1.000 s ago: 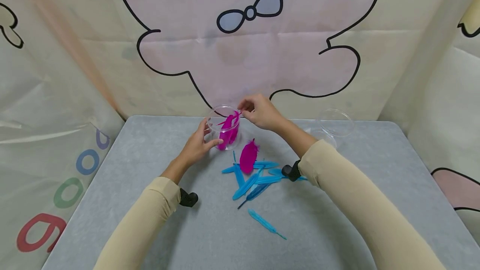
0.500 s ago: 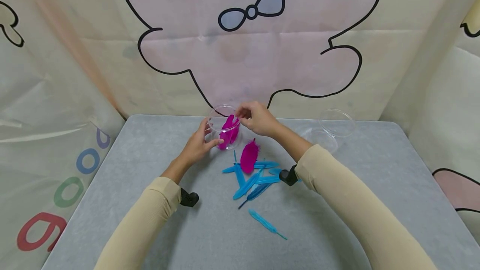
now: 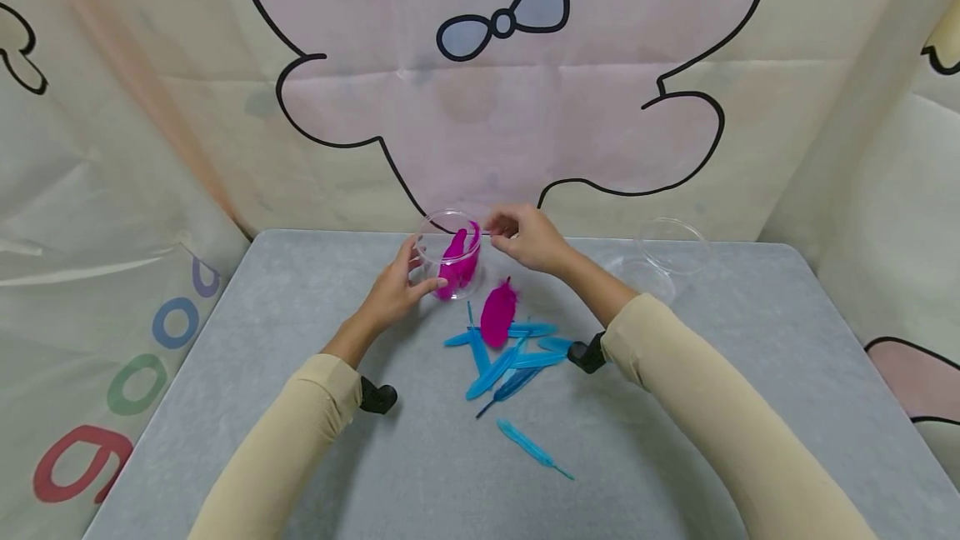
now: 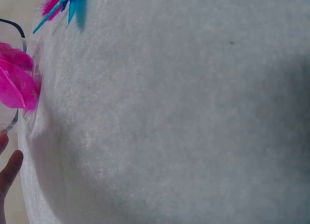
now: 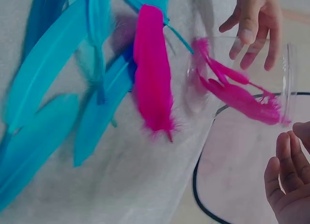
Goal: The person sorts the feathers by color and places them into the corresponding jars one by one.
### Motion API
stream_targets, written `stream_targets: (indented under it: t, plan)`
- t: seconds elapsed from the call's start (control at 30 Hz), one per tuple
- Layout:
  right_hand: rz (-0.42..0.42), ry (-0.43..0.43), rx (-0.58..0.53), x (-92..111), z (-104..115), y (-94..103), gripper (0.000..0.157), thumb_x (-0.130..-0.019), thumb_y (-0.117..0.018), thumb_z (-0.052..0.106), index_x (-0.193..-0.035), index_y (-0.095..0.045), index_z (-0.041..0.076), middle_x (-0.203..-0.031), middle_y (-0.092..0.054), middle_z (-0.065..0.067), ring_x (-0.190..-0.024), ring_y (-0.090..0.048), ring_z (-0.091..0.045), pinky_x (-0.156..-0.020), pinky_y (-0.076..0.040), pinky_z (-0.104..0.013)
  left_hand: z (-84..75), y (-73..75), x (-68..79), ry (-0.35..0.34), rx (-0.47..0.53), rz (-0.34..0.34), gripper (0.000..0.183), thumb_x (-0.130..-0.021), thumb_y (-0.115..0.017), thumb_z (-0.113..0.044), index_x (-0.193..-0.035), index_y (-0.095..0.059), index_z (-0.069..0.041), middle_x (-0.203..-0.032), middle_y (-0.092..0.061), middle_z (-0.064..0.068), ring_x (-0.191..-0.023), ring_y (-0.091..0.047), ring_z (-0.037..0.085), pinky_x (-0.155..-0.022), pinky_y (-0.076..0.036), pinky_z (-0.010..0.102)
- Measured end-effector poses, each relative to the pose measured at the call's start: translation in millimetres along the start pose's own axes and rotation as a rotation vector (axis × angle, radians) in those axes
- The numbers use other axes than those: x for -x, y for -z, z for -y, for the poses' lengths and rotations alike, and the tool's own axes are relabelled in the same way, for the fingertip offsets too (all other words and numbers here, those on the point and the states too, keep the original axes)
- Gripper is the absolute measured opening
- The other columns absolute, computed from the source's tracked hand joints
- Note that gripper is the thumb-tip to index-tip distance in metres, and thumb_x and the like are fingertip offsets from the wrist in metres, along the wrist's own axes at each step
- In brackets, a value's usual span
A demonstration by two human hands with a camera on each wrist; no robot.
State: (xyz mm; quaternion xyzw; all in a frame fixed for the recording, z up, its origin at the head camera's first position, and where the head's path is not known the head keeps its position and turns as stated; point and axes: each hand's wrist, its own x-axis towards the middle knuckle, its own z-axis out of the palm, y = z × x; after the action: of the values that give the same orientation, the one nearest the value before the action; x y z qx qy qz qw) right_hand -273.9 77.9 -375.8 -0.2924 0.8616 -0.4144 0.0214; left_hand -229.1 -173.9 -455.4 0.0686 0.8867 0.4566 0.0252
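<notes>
Magenta feathers [image 3: 455, 267] stand bunched inside a clear cup [image 3: 430, 258] in my head view, near the far edge of the grey table [image 3: 420, 457]. I see the left hand [image 3: 397, 286] gripping the cup, its thumb on the near side and its fingers at the left. By the rim, on the other side, I have the right hand [image 3: 527, 237] raised, just beside the cup. Below it, 1 loose magenta feather [image 3: 498, 314] lies across several blue feathers [image 3: 491, 377], and 1 lone blue feather [image 3: 528, 444] rests nearer me.

From the left wrist, I get the filled cup at the left edge and 2 fingertips just below it; the rest is cut off, so I cannot tell the grasp from there.

My right wrist view shows the left hand's fingers along the cup wall. The right hand, beside the rim, is released, its fingers loosely bent.
</notes>
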Motion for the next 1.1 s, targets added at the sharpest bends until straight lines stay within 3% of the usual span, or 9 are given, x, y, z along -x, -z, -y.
stream_targets:
  t: [0.33, 0.7, 1.1]
  plan:
    - [0.007, -0.156, -0.04, 17, -32, -6.8, 0.022, -0.093, -0.068, 0.004, -0.114, -0.066, -0.003, -0.105, -0.067, -0.016, -0.098, -0.063, -0.03, -0.086, -0.056, -0.039, 0.6, 0.1, 1.5, 0.01, -0.012, 0.0, 0.09, -0.091, -0.072, -0.036, -0.159, -0.015, -0.022, -0.155, -0.037, 0.017, -0.14, -0.041, 0.034, -0.104, -0.044, 0.052]
    - [0.028, -0.172, -0.05, 26, -58, -23.5, 0.022, -0.091, -0.068, 0.002, -0.111, -0.066, -0.007, -0.098, -0.068, -0.017, -0.092, -0.063, -0.031, -0.087, -0.054, -0.041, 1.1, -0.4, 1.0, 0.01, -0.019, -0.015, 0.09, -0.091, -0.073, -0.036, -0.159, -0.015, -0.022, -0.154, -0.038, 0.016, -0.14, -0.042, 0.033, -0.104, -0.044, 0.052]
    - [0.097, -0.246, -0.094, 32, -69, -32.9, 0.031, -0.087, -0.074, 0.0, -0.115, -0.065, -0.007, -0.101, -0.068, -0.017, -0.094, -0.063, -0.03, -0.087, -0.055, -0.037, 0.8, -2.7, -0.4, 0.001, -0.02, -0.012, 0.09, -0.091, -0.073, -0.036, -0.159, -0.015, -0.02, -0.155, -0.037, 0.017, -0.139, -0.042, 0.034, -0.106, -0.042, 0.053]
